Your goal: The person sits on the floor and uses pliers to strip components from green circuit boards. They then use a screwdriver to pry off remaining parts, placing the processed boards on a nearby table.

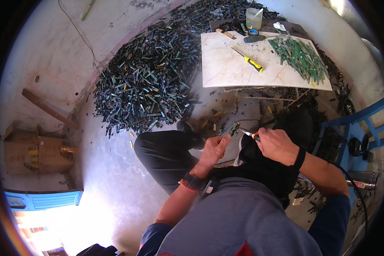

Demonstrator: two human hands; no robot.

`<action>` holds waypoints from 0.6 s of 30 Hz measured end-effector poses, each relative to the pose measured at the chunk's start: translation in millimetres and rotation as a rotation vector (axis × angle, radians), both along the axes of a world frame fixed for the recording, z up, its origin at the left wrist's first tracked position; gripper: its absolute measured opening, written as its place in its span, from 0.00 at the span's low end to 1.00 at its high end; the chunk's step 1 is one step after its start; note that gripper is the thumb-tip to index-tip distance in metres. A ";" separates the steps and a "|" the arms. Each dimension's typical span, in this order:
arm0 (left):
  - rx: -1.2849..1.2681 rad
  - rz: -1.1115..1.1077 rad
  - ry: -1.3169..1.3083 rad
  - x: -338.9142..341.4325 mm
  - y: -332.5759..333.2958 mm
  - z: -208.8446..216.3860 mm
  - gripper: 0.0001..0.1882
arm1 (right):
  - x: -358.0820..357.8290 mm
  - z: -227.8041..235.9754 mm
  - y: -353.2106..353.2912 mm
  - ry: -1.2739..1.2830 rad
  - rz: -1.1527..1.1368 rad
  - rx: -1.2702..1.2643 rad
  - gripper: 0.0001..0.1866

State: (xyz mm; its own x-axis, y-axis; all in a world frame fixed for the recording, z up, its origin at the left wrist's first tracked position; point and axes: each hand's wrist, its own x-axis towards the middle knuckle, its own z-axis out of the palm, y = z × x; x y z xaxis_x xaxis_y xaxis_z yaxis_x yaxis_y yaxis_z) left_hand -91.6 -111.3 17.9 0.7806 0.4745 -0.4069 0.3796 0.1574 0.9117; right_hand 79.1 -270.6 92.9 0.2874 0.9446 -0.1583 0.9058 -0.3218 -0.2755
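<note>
Over my lap, my left hand (216, 150) is closed on a small narrow piece of green circuit board (234, 128), which sticks up past the fingertips. My right hand (278, 146) is wrapped round a hand tool (255, 136) with a slim metal blade and an orange-and-black handle. Its blade points left at the circuit board piece, close to it; whether they touch I cannot tell. The exact kind of tool is partly hidden by my fingers.
A pale board (230, 64) ahead carries a yellow-and-black screwdriver (252, 64), a dark-headed hammer (255, 39) and a pile of green strips (301, 57). A large heap of dark strips (145, 81) covers the floor at left. A blue chair (350, 132) stands right, a cardboard box (42, 151) left.
</note>
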 end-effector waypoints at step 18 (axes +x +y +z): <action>0.773 -0.122 0.379 16.9 -8.6 -4.8 0.26 | -14.9 -7.0 6.3 -0.392 0.133 0.008 0.10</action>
